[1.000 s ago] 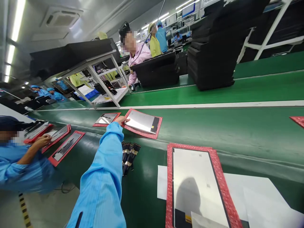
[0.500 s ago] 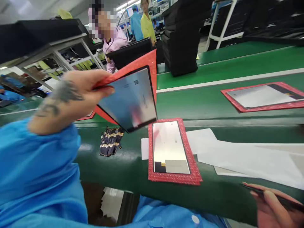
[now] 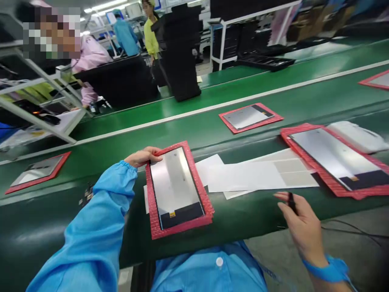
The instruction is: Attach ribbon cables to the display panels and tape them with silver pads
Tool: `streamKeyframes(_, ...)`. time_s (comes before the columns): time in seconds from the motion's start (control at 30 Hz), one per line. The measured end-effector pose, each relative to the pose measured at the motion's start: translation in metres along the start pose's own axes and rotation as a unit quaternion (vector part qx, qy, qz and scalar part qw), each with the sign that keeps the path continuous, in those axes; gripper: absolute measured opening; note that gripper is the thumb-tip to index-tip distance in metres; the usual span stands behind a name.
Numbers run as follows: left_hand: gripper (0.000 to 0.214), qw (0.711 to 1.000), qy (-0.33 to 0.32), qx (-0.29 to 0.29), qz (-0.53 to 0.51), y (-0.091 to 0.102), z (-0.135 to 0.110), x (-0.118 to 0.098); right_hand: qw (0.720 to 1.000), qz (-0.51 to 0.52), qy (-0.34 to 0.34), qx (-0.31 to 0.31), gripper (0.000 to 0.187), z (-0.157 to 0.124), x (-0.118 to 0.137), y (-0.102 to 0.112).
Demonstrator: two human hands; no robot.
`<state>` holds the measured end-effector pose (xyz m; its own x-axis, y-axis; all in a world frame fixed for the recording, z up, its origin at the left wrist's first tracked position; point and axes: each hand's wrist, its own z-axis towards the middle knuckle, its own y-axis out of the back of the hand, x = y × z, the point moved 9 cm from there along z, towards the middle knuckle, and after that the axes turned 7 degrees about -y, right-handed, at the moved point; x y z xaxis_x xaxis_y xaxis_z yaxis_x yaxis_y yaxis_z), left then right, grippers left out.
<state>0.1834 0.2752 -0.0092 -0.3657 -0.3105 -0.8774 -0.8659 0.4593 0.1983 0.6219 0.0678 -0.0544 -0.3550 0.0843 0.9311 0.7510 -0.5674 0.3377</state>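
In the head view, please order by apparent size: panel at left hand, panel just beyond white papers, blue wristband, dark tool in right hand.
1. Panel at left hand
2. Far panel and nearer blue wristband: too alike to rank
3. Dark tool, partly hidden by right hand

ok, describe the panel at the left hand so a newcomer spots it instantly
Start with the dark green bench across the foreground. Near its edge, just beyond the wearer's blue garment, is a silver panel on red bubble wrap, its dark strip on the near end. Unlike the other panels, it has the left hand gripping its far-left corner.
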Motion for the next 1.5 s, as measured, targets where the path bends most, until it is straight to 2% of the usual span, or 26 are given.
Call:
streamKeyframes(0.07,0.048,1.0,0.011,0.013,0.005,0.003,0.02,0.015,0.989,-0.12,0.073,0.042,0.023,0.01,0.009,-0.011)
streamKeyframes(0.17,0.048,0.998,0.006,0.016,0.059,0.011,0.037,0.022,0.954,-0.246,0.124,0.121,0.039,0.02,0.011,-0.039)
streamKeyframes(0.3,0.037,0.993,0.004,-0.017,0.115,0.021,0.047,0.023,0.912,-0.313,0.166,0.209,0.047,0.03,-0.003,-0.066)
streamKeyframes(0.47,0.028,0.98,-0.011,-0.078,0.185,0.029,0.05,0.024,0.886,-0.306,0.228,0.265,0.039,0.039,-0.017,-0.069)
streamKeyframes(0.57,0.027,0.971,-0.029,-0.101,0.213,0.029,0.048,0.022,0.877,-0.298,0.24,0.291,0.041,0.04,-0.013,-0.066)
streamKeyframes(0.63,0.028,0.964,-0.047,-0.124,0.23,0.028,0.044,0.018,0.881,-0.278,0.257,0.285,0.042,0.039,-0.002,-0.061)
streamKeyframes(0.7,0.029,0.954,-0.074,-0.16,0.243,0.024,0.038,0.012,0.888,-0.273,0.272,0.25,0.042,0.04,0.012,-0.053)
streamKeyframes(0.77,0.029,0.943,-0.102,-0.193,0.249,0.011,0.029,0.004,0.894,-0.283,0.289,0.193,0.038,0.041,0.026,-0.046)
streamKeyframes(0.83,0.035,0.948,-0.122,-0.186,0.23,-0.015,0.021,-0.001,0.894,-0.282,0.326,0.118,0.032,0.038,0.043,-0.043)
streamKeyframes(0.9,0.05,0.975,-0.114,-0.117,0.153,-0.053,0.019,0.0,0.889,-0.269,0.366,0.047,0.028,0.031,0.059,-0.048)
streamKeyframes(0.97,0.068,0.995,-0.083,-0.029,0.036,-0.094,0.022,0.002,0.891,-0.254,0.375,0.018,0.028,0.022,0.068,-0.065)
streamKeyframes(1.0,0.073,0.998,-0.064,0.004,-0.022,-0.111,0.025,0.001,0.897,-0.247,0.365,0.028,0.028,0.019,0.068,-0.079)
streamKeyframes(1.07,0.075,0.995,-0.039,0.019,-0.094,-0.132,0.037,-0.002,0.901,-0.241,0.355,0.061,0.031,0.008,0.069,-0.109)
streamKeyframes(1.13,0.066,0.993,-0.034,-0.013,-0.111,-0.138,0.054,-0.008,0.901,-0.233,0.352,0.097,0.034,-0.004,0.07,-0.134)
streamKeyframes(1.2,0.06,0.994,-0.039,-0.058,-0.089,-0.136,0.07,-0.013,0.901,-0.221,0.35,0.133,0.035,-0.014,0.072,-0.145)
streamKeyframes(1.27,0.061,0.994,-0.041,-0.086,-0.057,-0.132,0.081,-0.015,0.915,-0.188,0.319,0.159,0.03,-0.014,0.071,-0.133)
streamKeyframes(1.33,0.063,0.993,-0.042,-0.105,-0.019,-0.126,0.085,-0.016,0.952,-0.129,0.236,0.145,0.024,-0.001,0.064,-0.097)
streamKeyframes(1.4,0.059,0.991,-0.048,-0.121,0.025,-0.118,0.084,-0.016,0.991,-0.057,0.1,0.069,0.03,0.019,0.045,-0.042)
streamKeyframes(1.43,0.053,0.99,-0.052,-0.125,0.044,-0.115,0.084,-0.016,0.999,-0.035,0.028,0.013,0.036,0.026,0.032,-0.013)
streamKeyframes(1.5,0.041,0.988,-0.06,-0.124,0.074,-0.112,0.083,-0.015,0.992,-0.038,-0.09,-0.086,0.052,0.031,0.009,0.038)
